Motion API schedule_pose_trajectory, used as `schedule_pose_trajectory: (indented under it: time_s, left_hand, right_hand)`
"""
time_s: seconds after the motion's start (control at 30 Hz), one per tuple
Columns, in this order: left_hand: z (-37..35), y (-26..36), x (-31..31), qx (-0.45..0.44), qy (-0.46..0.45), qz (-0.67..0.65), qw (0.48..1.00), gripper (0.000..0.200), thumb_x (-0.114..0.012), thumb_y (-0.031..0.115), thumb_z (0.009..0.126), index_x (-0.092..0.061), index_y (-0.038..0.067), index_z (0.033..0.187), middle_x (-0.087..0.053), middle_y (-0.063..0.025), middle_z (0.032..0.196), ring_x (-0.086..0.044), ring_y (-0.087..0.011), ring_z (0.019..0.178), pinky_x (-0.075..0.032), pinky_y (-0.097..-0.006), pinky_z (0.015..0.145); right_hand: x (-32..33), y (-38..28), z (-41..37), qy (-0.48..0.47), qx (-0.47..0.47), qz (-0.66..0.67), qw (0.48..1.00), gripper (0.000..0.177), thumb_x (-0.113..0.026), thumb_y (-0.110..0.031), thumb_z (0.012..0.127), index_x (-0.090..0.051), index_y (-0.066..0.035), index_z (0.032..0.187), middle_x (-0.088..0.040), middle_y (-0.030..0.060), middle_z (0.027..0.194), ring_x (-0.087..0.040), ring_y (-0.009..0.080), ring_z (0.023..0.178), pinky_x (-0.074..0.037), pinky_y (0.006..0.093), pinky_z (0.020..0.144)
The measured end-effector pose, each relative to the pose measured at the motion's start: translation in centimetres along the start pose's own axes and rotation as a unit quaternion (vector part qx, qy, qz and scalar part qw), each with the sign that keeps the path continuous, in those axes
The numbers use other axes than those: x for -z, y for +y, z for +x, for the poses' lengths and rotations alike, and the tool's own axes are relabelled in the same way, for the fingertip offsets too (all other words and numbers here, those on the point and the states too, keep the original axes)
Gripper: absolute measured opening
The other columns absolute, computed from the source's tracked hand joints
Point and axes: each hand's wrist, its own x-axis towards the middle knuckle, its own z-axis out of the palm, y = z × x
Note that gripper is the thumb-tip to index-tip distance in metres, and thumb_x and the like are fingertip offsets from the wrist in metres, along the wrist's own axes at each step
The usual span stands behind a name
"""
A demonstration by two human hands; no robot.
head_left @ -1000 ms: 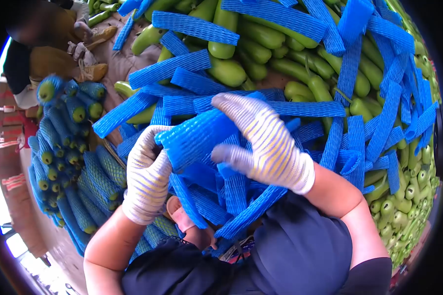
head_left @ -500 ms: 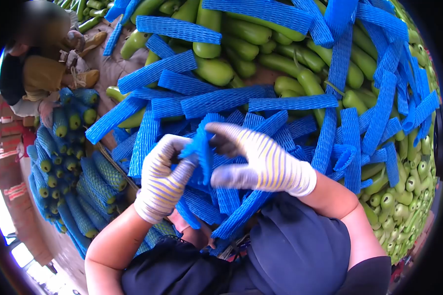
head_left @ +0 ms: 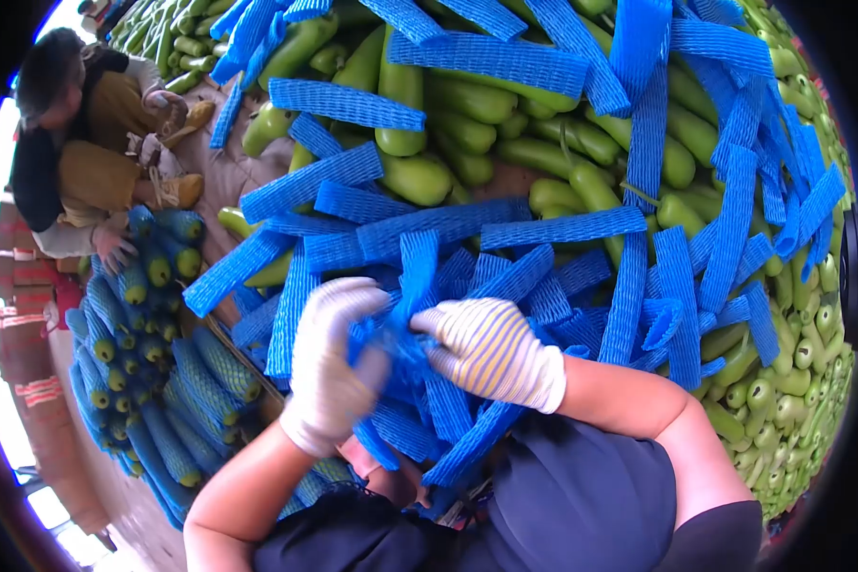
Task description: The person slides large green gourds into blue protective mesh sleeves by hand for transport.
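My right hand [head_left: 491,348], in a striped white work glove, is pinched on a crumpled blue foam net sleeve [head_left: 418,276] in the middle of the head view. My left hand [head_left: 334,357], gloved alike, is at the sleeve's left side. It is smeared by motion, with fingers and thumb curved about the blue netting; its grip cannot be made out. Many loose blue foam sleeves [head_left: 462,381] lie beneath and around both hands. Beyond them is a heap of long green gourds [head_left: 419,179], with more sleeves [head_left: 348,103] strewn on top.
At the left lie gourds in blue sleeves [head_left: 167,434], stacked with green ends showing. Another person [head_left: 105,153] sits behind them, a hand [head_left: 112,248] on the stack. More green gourds [head_left: 763,400] are piled at the right. Stacked boxes [head_left: 43,381] stand at the far left.
My right hand has closed from a spread pose onto the sleeve and moved slightly down. My left hand has shifted right and blurred. The view has shifted slightly.
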Motion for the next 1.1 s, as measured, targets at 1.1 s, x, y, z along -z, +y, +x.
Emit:
schedule_pose_trajectory:
  time_s: [1.1]
  left_hand:
    - [0.5,-6.7,-1.7,0.012,-0.181,0.142,0.973,0.032,-0.058,0.022,0.086,-0.067,0.007,0.113,-0.066,-0.0140,0.114,-0.060,-0.0331,0.109,-0.045,-0.0421,0.100]
  right_hand:
    - [-4.2,-2.2,0.9,0.055,0.102,0.296,0.948,0.020,-0.066,-0.009,0.087,-0.063,-0.004,0.105,-0.065,0.0160,0.094,-0.065,0.0355,0.085,-0.053,0.0397,0.073]
